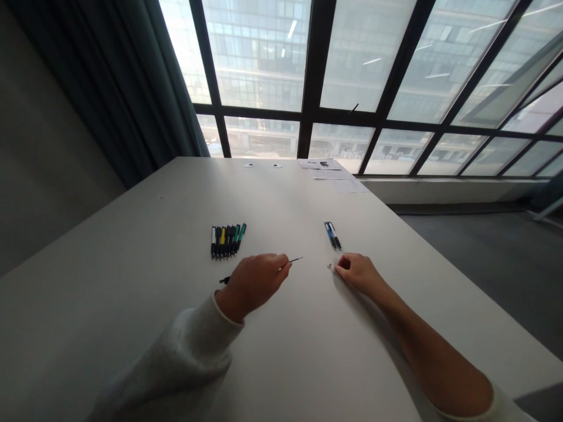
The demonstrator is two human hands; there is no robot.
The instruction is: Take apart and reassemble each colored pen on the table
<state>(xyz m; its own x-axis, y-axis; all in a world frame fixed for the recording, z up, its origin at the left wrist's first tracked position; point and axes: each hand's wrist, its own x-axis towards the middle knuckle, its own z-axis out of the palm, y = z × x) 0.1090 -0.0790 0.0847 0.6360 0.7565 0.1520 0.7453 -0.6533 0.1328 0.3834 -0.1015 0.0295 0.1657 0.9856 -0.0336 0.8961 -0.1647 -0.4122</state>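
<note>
My left hand (259, 278) is closed, with a thin pen refill (295, 259) pinched between thumb and fingers, its tip pointing right. A black pen part (224, 280) shows at the left of this hand; whether the hand holds it or it lies on the table, I cannot tell. My right hand (358, 271) rests low over the table with thumb and forefinger pressed together. Just left of those fingertips is a small silvery piece (329, 266), too small to name. Beyond this hand lie two pens (332, 235), one blue and one pale, side by side.
A row of several pens (227, 241) with white, black, yellow and green barrels lies beyond my left hand. Printed papers (328, 170) are at the white table's (281, 363) far right corner. Two cable-hole covers (275, 166) sit near its far edge, before the windows.
</note>
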